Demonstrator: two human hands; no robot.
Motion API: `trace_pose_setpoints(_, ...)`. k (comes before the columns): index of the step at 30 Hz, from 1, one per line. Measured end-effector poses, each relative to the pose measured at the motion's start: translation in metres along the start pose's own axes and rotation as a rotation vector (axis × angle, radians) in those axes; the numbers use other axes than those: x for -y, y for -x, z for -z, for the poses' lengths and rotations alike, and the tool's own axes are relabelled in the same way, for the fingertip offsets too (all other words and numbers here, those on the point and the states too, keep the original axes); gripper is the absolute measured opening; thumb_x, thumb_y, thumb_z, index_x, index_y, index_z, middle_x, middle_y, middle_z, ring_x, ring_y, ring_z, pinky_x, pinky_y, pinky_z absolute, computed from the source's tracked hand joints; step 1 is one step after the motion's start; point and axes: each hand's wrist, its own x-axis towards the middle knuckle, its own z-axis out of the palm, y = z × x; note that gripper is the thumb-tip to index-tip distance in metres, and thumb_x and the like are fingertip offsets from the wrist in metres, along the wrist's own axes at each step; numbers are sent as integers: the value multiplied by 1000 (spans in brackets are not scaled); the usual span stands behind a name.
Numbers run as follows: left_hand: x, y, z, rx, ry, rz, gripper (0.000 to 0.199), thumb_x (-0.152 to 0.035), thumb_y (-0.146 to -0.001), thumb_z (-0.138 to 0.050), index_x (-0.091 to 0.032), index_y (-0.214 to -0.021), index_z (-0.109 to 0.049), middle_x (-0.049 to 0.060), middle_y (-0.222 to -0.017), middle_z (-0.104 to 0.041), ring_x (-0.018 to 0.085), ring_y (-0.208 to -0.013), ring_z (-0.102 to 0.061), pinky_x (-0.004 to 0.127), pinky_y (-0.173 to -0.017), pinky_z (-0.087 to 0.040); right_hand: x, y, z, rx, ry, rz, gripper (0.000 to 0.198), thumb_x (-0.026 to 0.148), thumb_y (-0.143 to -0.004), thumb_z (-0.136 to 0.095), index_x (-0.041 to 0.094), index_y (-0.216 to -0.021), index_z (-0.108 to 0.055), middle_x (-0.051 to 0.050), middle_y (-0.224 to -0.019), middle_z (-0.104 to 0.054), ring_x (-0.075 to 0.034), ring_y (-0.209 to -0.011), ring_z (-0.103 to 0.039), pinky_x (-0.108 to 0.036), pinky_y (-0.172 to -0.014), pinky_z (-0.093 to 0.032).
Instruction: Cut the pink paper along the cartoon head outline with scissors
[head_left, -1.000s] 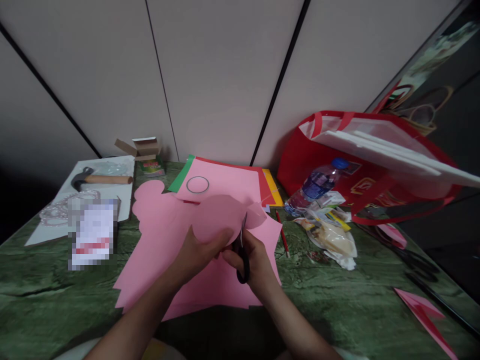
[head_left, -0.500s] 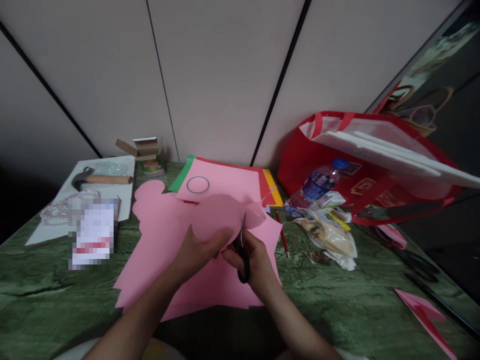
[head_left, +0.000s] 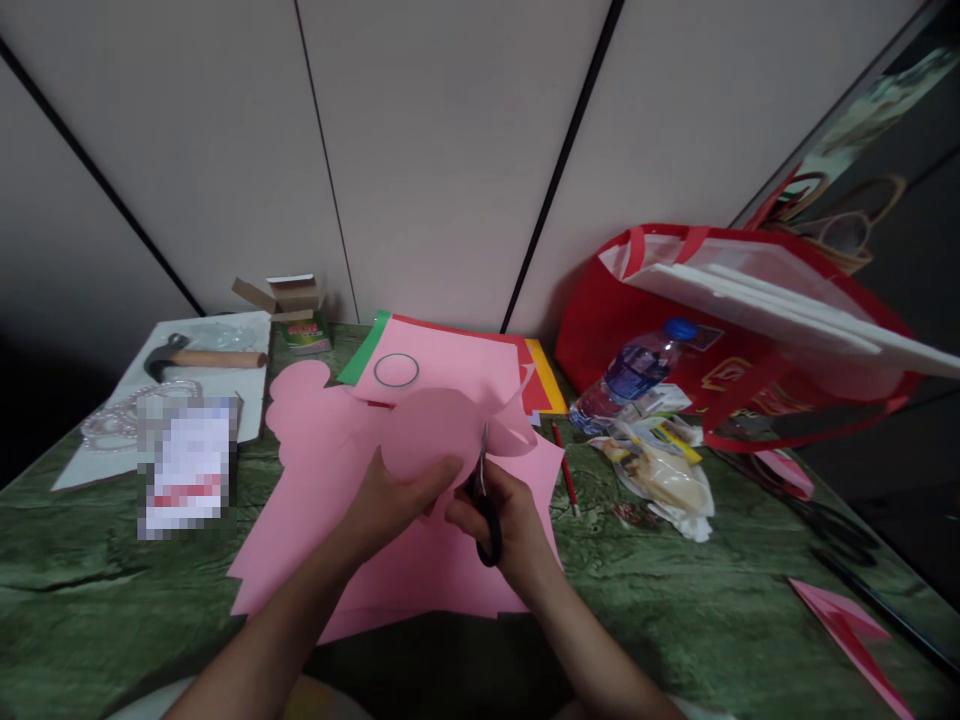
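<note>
My left hand [head_left: 409, 495] pinches a rounded piece of pink paper [head_left: 433, 430] by its lower edge, thumb on top. In my right hand [head_left: 506, 515] are black-handled scissors [head_left: 489, 530], fingers through the loops and blades pointing away from me. The blades lie at the right edge of the rounded paper, where a thin curled pink strip [head_left: 516, 432] hangs off to the right. Beneath both hands several larger pink sheets [head_left: 315, 500] lie spread on the green table [head_left: 660, 620]. A thin dark ring [head_left: 396, 370] rests on the pink paper behind.
On the left, a hammer [head_left: 210, 358] and bead strings [head_left: 142, 415] lie on a white board [head_left: 244, 400], near a small open box [head_left: 304, 325]. To the right are a red pencil [head_left: 566, 470], a water bottle [head_left: 637, 370], plastic packets [head_left: 664, 475] and a red bag [head_left: 600, 310].
The scissor blades have closed somewhat and shifted slightly along the paper's right edge. The cut strip has curled and moved a little to the right. The left hand stays nearly still.
</note>
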Motion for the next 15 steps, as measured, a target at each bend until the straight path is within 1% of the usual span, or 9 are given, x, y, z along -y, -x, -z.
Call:
trace_pose_setpoints(3,3,-1,1,-7,-1,-12,17,-31,-66,-65,-16,-74,-61,-2,-55,-59,11,-47,-52,18,-37,-40,-1,1,0,5,-5,-4,30,38,-66,-75,18,-70,-52,7,-56,-43,-9,-51,-36,-21,-46,-30)
trace_pose_setpoints(9,0,0,2,7,-43,12,17,-32,-66,-64,-15,-66,-60,-3,-49,-55,11,-45,-51,19,-37,-41,-3,1,-1,-20,-6,-56,30,37,-65,-74,17,-70,-52,5,-56,-47,-10,-50,-44,-22,-48,-33)
trace_pose_setpoints(15,4,-3,3,-7,-42,-26,20,-32,-66,-64,-16,-57,-56,-5,-42,-49,9,-39,-46,17,-35,-37,-3,1,0,-19,18,-90,24,35,-67,-69,18,-71,-52,5,-54,-49,-11,-49,-46,-22,-46,-32)
